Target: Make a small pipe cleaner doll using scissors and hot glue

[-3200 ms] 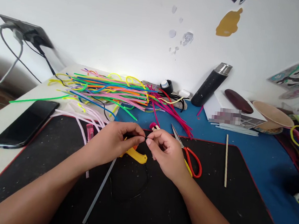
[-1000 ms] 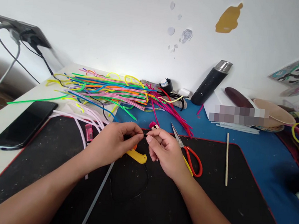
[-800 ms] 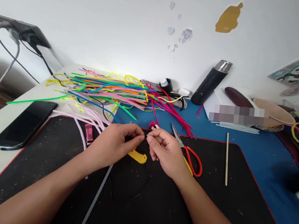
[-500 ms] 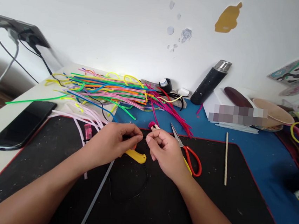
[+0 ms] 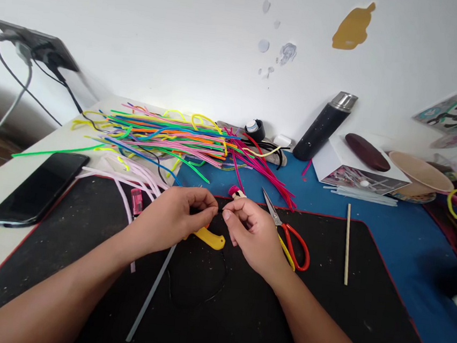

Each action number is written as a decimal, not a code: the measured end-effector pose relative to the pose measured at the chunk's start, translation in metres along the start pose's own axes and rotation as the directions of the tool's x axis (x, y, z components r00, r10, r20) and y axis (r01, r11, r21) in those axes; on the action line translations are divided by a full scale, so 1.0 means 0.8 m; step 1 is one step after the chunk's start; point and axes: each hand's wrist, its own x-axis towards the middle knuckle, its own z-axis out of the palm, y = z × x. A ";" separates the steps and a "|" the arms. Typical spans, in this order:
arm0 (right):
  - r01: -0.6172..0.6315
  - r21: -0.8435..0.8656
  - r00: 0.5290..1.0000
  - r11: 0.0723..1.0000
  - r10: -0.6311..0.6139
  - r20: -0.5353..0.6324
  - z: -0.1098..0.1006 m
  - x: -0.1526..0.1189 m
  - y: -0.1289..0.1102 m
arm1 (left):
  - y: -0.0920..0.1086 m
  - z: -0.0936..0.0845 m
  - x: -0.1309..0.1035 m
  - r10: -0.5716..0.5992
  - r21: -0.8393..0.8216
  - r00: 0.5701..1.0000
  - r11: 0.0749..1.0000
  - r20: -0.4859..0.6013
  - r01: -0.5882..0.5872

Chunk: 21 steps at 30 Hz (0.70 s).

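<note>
Above the black mat (image 5: 263, 315), my left hand (image 5: 178, 215) and my right hand (image 5: 251, 227) meet almost fingertip to fingertip, both pinched closed. A thin black strand (image 5: 220, 210) spans the small gap between them; its kind is not clear and most of it is hidden by the fingers. Under my left hand lies a yellow-handled tool (image 5: 210, 239), partly covered. Scissors (image 5: 292, 242) with a red and a yellow handle rest just right of my right hand. Behind the fingers is a small pink-topped piece (image 5: 235, 191). A translucent stick (image 5: 149, 296) lies below my left hand.
Colourful pipe cleaners (image 5: 167, 138) are heaped at the back. A phone (image 5: 39, 188) lies left, a pink sharpener-like item (image 5: 136, 202) beside my left wrist. A wooden stick (image 5: 347, 245), a black flask (image 5: 325, 127) and a white box (image 5: 364, 171) are on the right.
The view has shifted very slightly, so everything sits a little further right. Both hands keep the same pinch on the black strand, with hardly any movement.
</note>
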 end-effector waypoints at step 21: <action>0.025 -0.358 0.949 0.933 -0.136 -0.286 -0.043 -0.015 -0.002 | -0.014 -0.007 0.016 0.092 -0.009 0.984 0.996 -0.153 -0.094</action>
